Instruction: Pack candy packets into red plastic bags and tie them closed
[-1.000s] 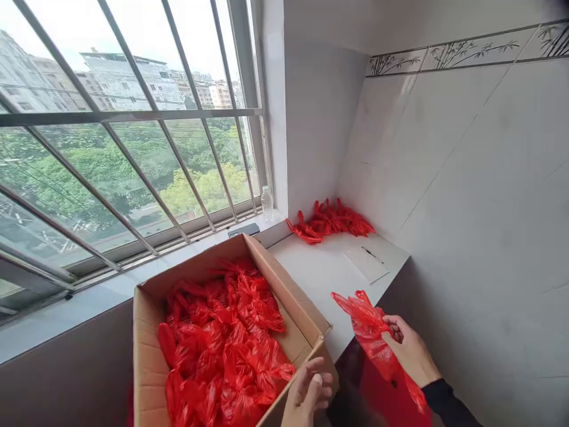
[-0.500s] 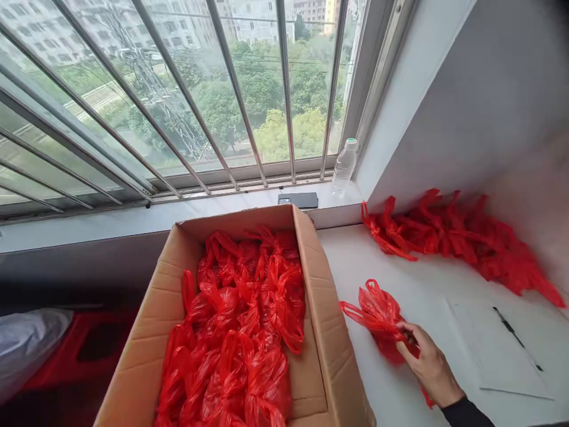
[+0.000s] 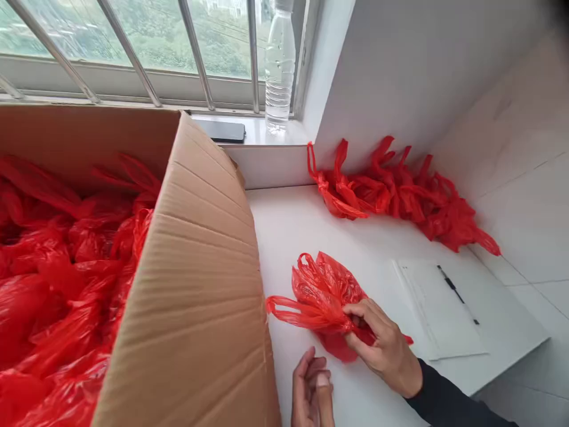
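Left of the hands (image 3: 312, 391) (image 3: 387, 350) stands a cardboard box (image 3: 202, 284); right, a pen (image 3: 450, 284).

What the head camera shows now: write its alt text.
A right hand holds a red plastic bag at a white table, with the empty left hand nearby. A cardboard box of red bags stands at left; more bags lie by the wall.

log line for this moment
right hand: gripping red bag over white tabletop | left hand: near bag, apparently empty | cardboard box: red bags inside
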`<state>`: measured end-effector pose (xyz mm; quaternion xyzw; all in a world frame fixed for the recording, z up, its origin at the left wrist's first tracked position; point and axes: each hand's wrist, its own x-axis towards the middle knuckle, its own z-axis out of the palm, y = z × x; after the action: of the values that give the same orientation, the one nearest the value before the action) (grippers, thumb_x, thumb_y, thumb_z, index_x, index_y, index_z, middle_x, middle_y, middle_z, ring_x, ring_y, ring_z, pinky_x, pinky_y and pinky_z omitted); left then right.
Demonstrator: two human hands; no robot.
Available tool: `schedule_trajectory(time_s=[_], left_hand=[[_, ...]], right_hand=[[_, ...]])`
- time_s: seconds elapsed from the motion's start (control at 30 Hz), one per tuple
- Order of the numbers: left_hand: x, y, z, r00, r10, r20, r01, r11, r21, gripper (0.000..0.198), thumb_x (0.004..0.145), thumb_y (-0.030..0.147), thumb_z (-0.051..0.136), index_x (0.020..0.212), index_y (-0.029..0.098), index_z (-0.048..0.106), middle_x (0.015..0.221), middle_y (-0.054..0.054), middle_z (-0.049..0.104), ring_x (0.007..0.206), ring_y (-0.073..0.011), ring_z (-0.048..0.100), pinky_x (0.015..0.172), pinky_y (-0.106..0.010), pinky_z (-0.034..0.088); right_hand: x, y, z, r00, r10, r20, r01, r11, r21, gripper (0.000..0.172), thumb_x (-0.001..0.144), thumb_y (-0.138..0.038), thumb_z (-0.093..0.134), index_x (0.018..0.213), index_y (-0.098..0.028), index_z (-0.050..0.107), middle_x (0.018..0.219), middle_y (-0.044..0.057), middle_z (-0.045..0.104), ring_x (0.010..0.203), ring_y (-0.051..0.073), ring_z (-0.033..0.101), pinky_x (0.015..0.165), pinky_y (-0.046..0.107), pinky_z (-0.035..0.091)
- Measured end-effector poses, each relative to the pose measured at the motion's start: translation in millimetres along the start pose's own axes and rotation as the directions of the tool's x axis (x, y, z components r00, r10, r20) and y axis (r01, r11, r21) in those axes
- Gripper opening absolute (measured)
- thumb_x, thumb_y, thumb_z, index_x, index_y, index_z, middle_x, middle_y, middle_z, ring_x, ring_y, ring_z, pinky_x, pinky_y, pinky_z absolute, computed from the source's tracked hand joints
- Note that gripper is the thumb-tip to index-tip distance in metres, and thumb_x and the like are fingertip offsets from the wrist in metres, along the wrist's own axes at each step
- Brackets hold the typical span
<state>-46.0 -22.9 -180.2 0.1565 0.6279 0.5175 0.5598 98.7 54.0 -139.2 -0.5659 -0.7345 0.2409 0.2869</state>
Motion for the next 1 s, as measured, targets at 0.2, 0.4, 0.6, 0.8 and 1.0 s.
schedule_trajectory(time_s=[0.2,0.4,0.6,0.8,1.0], left_hand=[[-35.0,12.1,43.7,0.987,0.124,0.105,-0.126,0.992,0.017,0.051,0.08,0.055,0.071,0.116,0.02,0.065,0.118,-0.012,0.071,0.113,-0.0283,0.064,0.095,-0.035,0.052],[-48.0,6.1,48.6,0.992,0.127,0.01,-0.127,0.99,-0.06,0.05,0.071,0.052,0.077,0.103,0.015,0.069,0.099,-0.011,0.076,0.086,-0.0263,0.072,0.078,-0.037,0.057],[-57.2,-1.9,51.7,0.982,0.182,-0.048,-0.184,0.982,-0.042,0.048,0.072,0.051,0.076,0.102,0.016,0.065,0.089,-0.006,0.074,0.074,-0.0207,0.07,0.064,-0.03,0.054],[-59.5,6.9,50.4,0.971,0.228,-0.068,-0.228,0.974,0.009,0.053,0.066,0.047,0.083,0.101,0.019,0.057,0.081,-0.002,0.07,0.074,-0.0191,0.067,0.06,-0.027,0.053],[-60.5,-2.2,39.3,0.966,0.256,0.023,-0.257,0.954,0.158,0.047,0.081,0.045,0.071,0.115,0.018,0.052,0.094,-0.007,0.07,0.082,-0.0238,0.069,0.069,-0.036,0.058]], right_hand=[[-53.3,6.9,-45.2,0.98,-0.168,0.108,0.141,0.965,0.222,0.033,0.089,-0.018,0.061,0.12,-0.027,0.055,0.102,0.005,0.06,0.092,0.023,0.057,0.081,0.037,0.052],[-77.6,36.6,-76.6,0.998,-0.052,0.023,0.04,0.928,0.372,0.028,0.097,-0.034,0.054,0.125,-0.029,0.055,0.118,0.006,0.059,0.112,0.023,0.059,0.099,0.04,0.051],[-74.0,61.5,-70.5,1.0,-0.008,0.001,0.007,0.952,0.307,0.04,0.09,-0.031,0.058,0.129,-0.022,0.056,0.111,0.008,0.063,0.103,0.025,0.063,0.094,0.045,0.055],[-57.6,60.4,-88.2,0.998,0.059,0.02,-0.06,0.841,0.537,0.02,0.094,-0.037,0.053,0.097,-0.02,0.063,0.091,0.006,0.065,0.079,0.021,0.062,0.076,0.037,0.055],[-31.0,96.2,-112.2,0.967,0.161,0.199,-0.256,0.633,0.731,0.026,0.091,-0.045,0.058,0.097,-0.019,0.061,0.092,0.004,0.065,0.082,0.02,0.062,0.078,0.034,0.053]])
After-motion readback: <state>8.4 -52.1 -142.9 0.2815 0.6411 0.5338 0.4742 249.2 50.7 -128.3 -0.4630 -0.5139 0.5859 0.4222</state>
